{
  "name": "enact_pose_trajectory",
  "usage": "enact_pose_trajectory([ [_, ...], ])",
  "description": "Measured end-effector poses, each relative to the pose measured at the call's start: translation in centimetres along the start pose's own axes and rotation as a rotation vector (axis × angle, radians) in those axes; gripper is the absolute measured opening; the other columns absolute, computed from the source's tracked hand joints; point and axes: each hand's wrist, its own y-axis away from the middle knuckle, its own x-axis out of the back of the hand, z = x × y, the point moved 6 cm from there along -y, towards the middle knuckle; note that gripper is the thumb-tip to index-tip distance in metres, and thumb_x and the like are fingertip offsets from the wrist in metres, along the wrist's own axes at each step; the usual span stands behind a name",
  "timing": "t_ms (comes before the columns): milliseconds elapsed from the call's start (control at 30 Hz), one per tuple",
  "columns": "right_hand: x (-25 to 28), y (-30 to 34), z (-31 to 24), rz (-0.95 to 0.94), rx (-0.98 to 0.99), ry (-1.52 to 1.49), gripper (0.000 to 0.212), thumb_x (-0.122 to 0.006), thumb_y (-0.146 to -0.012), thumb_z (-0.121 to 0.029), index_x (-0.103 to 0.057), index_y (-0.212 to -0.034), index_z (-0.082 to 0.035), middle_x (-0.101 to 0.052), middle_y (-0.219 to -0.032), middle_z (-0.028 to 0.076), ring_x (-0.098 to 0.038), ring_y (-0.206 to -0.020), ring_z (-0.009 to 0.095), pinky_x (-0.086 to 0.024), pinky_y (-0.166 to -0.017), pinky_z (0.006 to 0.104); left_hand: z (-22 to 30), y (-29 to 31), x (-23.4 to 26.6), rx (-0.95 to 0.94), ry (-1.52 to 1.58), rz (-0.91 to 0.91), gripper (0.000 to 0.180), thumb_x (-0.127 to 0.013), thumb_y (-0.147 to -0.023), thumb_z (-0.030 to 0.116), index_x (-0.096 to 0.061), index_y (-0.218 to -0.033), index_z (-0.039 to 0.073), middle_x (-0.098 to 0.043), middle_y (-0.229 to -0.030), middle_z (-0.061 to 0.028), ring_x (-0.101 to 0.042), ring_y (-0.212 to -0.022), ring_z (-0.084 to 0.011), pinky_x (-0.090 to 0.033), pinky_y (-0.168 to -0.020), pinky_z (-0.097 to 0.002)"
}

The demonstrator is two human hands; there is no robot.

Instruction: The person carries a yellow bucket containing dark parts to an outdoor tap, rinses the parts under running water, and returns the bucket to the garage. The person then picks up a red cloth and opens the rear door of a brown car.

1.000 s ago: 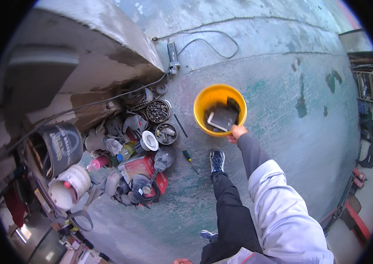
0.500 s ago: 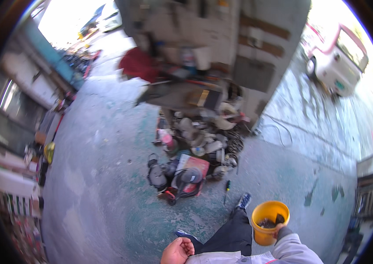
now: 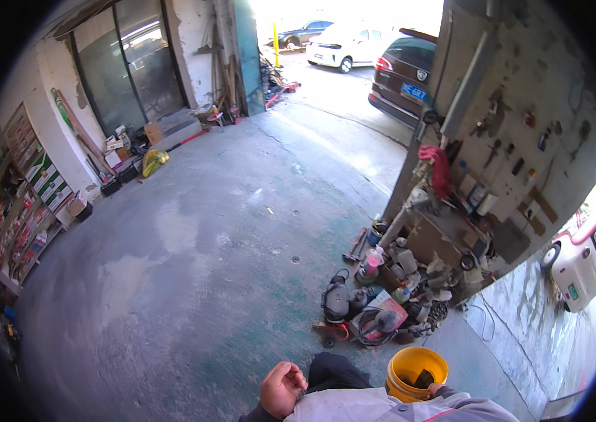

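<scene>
A yellow plastic bucket [image 3: 398,383] hangs at my right side, close to my body. My right hand [image 3: 434,389] is closed at its near rim, with the fingers partly hidden by the bucket and my grey sleeve. Inside the bucket shows a dark flat piece [image 3: 424,378], whose kind I cannot make out. In front of my body on the left, my left hand [image 3: 282,388] is loosely curled, and no object shows in it. Its nearest neighbour is my dark trouser leg [image 3: 337,371].
A cluttered heap of parts and bottles [image 3: 389,302] lies ahead right, below a tool wall [image 3: 523,133]. A hammer [image 3: 356,246] is beside it. Shelves [image 3: 27,232] stand at the left. A yellow bag [image 3: 154,162] sits by the left wall. Cars [image 3: 402,77] are parked outside the doorway.
My view has swung left and up, so the heap now appears farther right and the doorway with cars shows. The bucket stays in my right hand; my left hand remains curled.
</scene>
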Motion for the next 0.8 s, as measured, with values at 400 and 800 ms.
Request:
enact_pose_trajectory([
  [400, -38.7, 17.7, -39.8, -0.175, 0.454, -0.23, 0.017, -0.055, -0.089, -0.028, -0.051, -0.084, -0.012, -0.042, -0.055, 0.005, -0.039, -0.037, 0.017, -0.031, -0.033, 0.0327, 25.2, -10.4, 8.0, -0.345, 0.125, 0.275, 0.023, -0.058, -0.095, 0.028, -0.058, -0.079, 0.011, -0.053, -0.066, -0.0021, -0.052, -0.063, -0.019, -0.044, -0.063, -0.0374],
  [800, -48.2, 32.8, -63.2, -0.474, 0.493, -0.441, 0.02, -0.051, -0.087, -0.027, -0.052, -0.082, -0.007, -0.046, -0.051, 0.007, -0.035, -0.035, 0.017, -0.027, -0.035, 0.0326, 41.6, -31.6, -3.4, -0.299, -0.055, 0.209, 0.027, -0.054, -0.098, 0.028, -0.054, -0.079, 0.01, -0.052, -0.066, -0.0027, -0.052, -0.062, -0.0181, -0.043, -0.061, -0.0355],
])
